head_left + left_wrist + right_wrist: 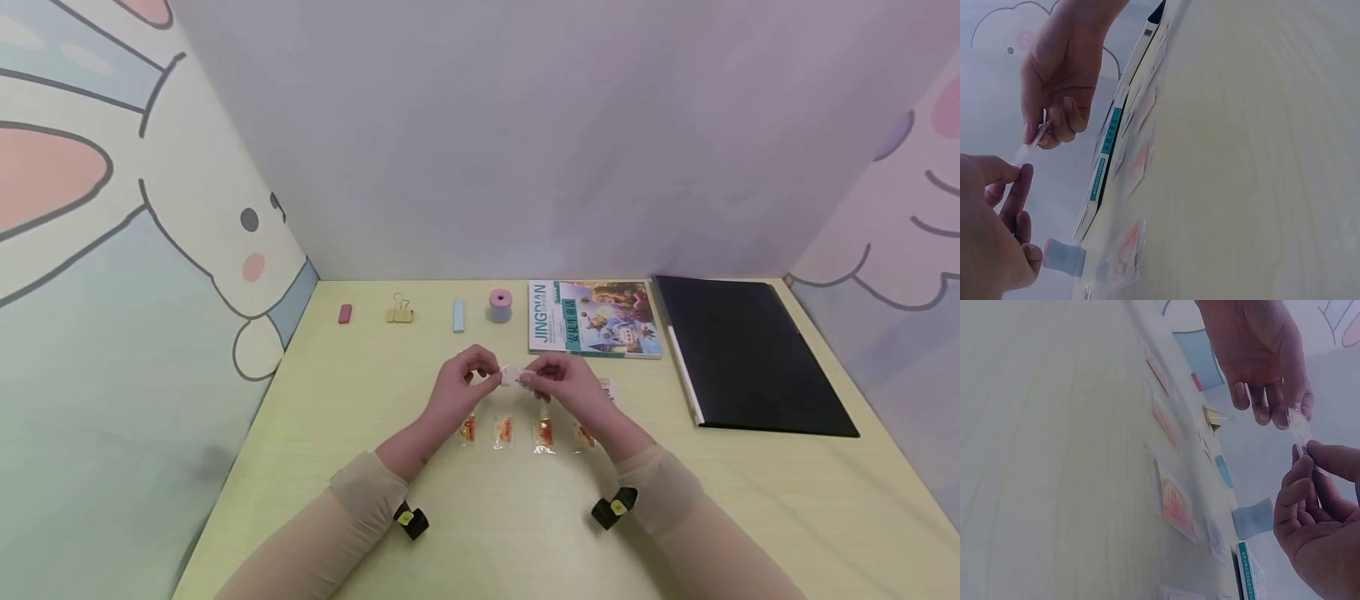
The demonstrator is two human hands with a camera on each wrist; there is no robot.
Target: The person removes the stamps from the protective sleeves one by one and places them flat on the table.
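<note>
A small white packet in clear wrapping [511, 376] is held up above the table between the two hands. My left hand [459, 390] pinches its left end between thumb and forefinger. At the opposite end, my right hand [567, 385] pinches it the same way, with the other fingers curled, as the right wrist view shows on the packet [1300, 430]. Below the hands, several clear sachets with orange-red print [503, 431] lie in a row on the table. Another whitish packet [607, 387] is partly hidden behind the right wrist.
Along the back stand or lie a pink eraser-like block [345, 314], a binder clip [400, 315], a light-blue bar [458, 317] and a pink-topped cylinder [500, 306]. A colourful book [596, 318] and a black folder [750, 354] lie on the right.
</note>
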